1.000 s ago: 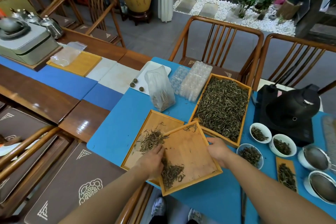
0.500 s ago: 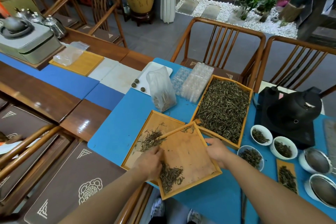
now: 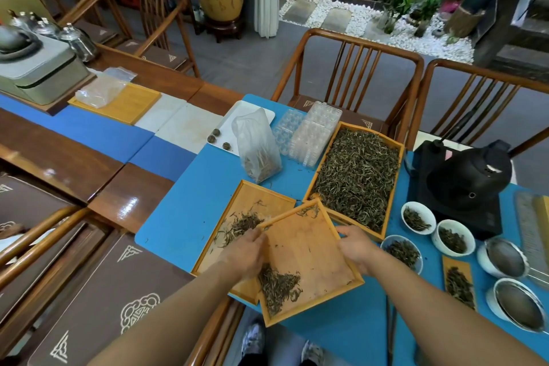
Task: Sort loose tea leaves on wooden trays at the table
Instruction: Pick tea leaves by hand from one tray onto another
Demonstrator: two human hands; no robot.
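big tray (image 3: 356, 178): was still heaped with loose tea leaves right across its floor, so the bulk of the sorting looked undone to me. It sat on the blue table (image 3: 190, 211), far right of the three trays.

middle tray (image 3: 309, 258): was tipped, its far end propped over the corner of the left tray and touching the big tray's near rim. Mostly bare wood, with one clump of leaves (image 3: 279, 288) bunched in the near-left corner and a few strays up at the far end.

left tray (image 3: 261, 202): lay flat, holding a thin scatter of leaves (image 3: 240, 226) around its middle. Looked like the pile of picked-out ones, but that's my guess.

left hand (image 3: 246, 255): was down at the middle tray's left edge, right where the two trays overlapped, fingers curled downward. Couldn't tell whether it was pinching leaves or gripping the rim, the back of the hand hid it.

right hand (image 3: 356, 246): was on the middle tray's right rim, fingers bent over the edge, holding it steady as far as I could see.

small bowls (image 3: 417, 218): three white ones to the right had a bit of tea each, not being touched.

progress: I'd call it early. One small batch was nearly through, one big tray was left.
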